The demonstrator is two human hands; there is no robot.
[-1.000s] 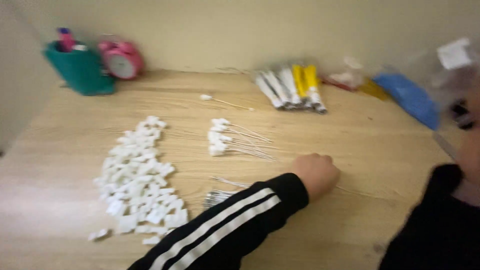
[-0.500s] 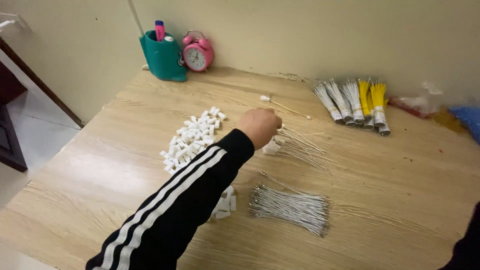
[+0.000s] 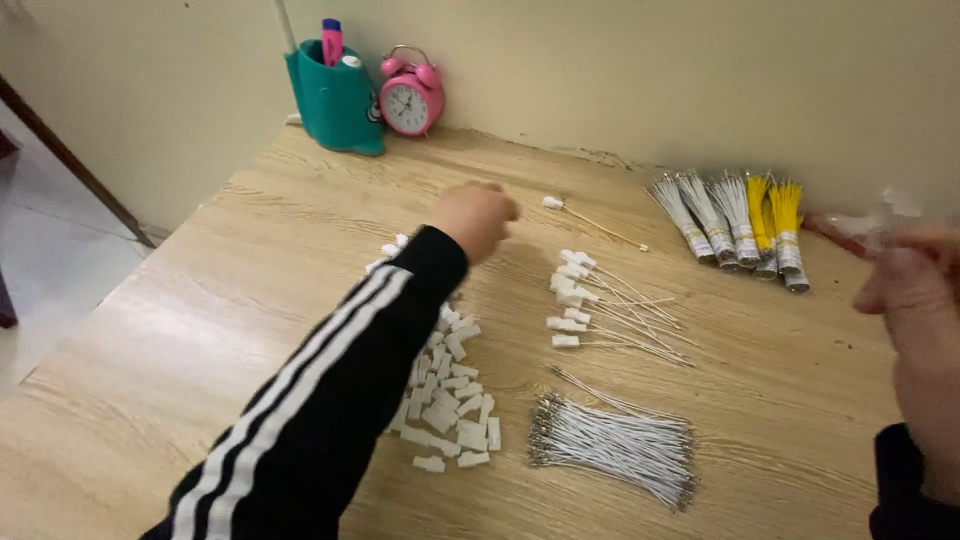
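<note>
left hand (image 3: 476,216) fisted (sleeve outstretched) above white connectors (image 3: 450,390).

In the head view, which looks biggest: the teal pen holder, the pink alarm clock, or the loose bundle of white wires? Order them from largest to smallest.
1. Bundle of white wires, though it lies nearer the camera, so this is unsure.
2. Teal pen holder.
3. Pink alarm clock.

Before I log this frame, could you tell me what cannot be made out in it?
- Head view: left hand is motion-blurred; any hold is unreadable.
- Right hand is blurred and cut by the right edge.
- White connectors are partly hidden behind the sleeve.
- Clock face is too small to read.
</note>
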